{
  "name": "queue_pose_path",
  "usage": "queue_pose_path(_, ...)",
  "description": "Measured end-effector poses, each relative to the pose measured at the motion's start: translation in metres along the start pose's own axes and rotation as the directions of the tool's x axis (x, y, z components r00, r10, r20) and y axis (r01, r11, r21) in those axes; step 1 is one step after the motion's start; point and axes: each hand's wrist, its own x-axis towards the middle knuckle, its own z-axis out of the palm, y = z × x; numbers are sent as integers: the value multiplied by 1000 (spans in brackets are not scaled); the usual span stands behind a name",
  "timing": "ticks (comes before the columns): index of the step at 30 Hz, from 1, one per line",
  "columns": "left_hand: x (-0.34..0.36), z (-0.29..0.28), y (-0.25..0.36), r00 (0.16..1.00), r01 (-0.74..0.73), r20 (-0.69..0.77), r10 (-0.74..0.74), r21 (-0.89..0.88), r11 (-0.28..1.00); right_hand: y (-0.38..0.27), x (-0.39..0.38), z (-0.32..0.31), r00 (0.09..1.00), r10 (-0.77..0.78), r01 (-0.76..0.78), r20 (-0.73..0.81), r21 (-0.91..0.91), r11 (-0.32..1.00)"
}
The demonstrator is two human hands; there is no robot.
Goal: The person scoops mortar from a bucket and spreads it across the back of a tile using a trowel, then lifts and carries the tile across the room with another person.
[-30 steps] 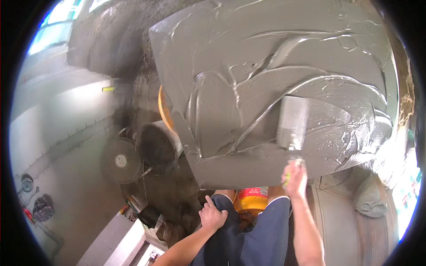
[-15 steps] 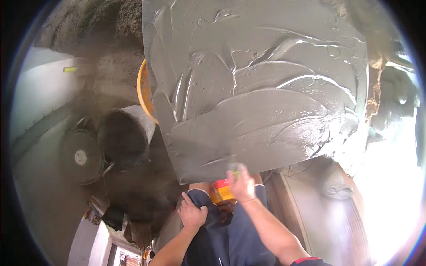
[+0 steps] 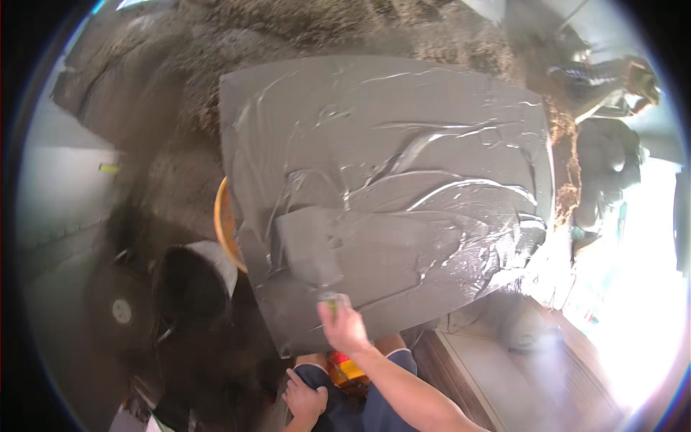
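A large panel (image 3: 381, 93) covered in wet grey paste spreads before me, streaked with glossy ridges. My right hand (image 3: 340, 322) is closed on the handle of a steel trowel (image 3: 311, 248), whose blurred, paste-coloured blade lies over the panel's lower left. Below the panel, my left hand (image 3: 304, 394) rests on my left leg with fingers apart and nothing visible in it. A yellow container with a red label (image 3: 347, 367) sits between my legs.
An orange round tub (image 3: 224, 216) shows behind the panel's left edge. Lower left are a dark cylindrical bucket (image 3: 188, 284) and a round fan (image 3: 122, 309). Rough rubble (image 3: 237, 29) lies beyond the panel. A pale bag (image 3: 522, 324) sits at the lower right, near bright glare.
My right hand and the trowel have moved leftward along the panel's lower part. The view has shifted, showing more ground beyond the panel. My left hand stays on my leg.
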Motion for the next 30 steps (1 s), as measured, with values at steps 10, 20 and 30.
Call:
queue_pose_path(10, -13, -26, 19, 985, -51, 168, 44, 43, 998, 27, 175, -206, 884, 113, -204, -453, -159, 966)
queue_pose_path(20, -13, -25, 35, 981, -76, 188, 44, 164, 984, 293, 106, -380, 404, 683, -471, -608, 502, 725)
queue_pose_path(30, -16, -21, 95, 978, -3, 200, -63, 314, 950, 244, 119, -241, 894, 448, -215, -4, 873, 438)
